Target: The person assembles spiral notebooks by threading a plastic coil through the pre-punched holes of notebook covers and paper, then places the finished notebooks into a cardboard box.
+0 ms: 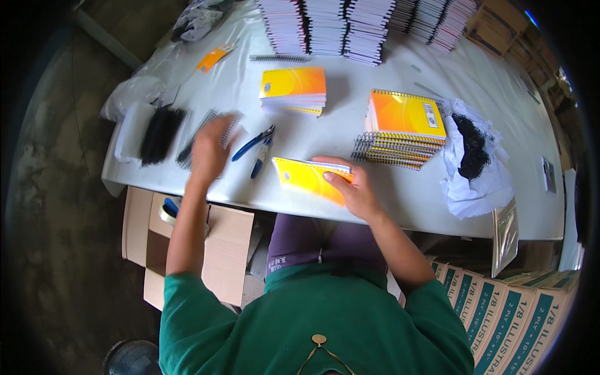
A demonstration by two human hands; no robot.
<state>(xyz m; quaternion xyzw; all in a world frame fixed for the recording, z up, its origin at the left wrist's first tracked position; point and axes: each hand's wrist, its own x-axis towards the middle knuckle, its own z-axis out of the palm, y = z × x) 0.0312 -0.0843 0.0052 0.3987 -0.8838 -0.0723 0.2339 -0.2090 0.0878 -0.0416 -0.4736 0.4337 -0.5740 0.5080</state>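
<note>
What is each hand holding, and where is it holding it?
The right hand holds the yellow notebook by its right edge. The left hand is blurred over the black wire coils; its grip cannot be told.

Bindery workshop: stacked notebooks (325, 25), loose spirals (206, 134), cartons (500, 306).

Glossy orange-yellow card cover on the notebook (310, 177); metal wire spirals (206, 134); blue plastic-handled pliers (254, 149); smooth matt white desk (387, 187); crumpled white paper (478, 181); matt brown cardboard box (222, 250).
</note>
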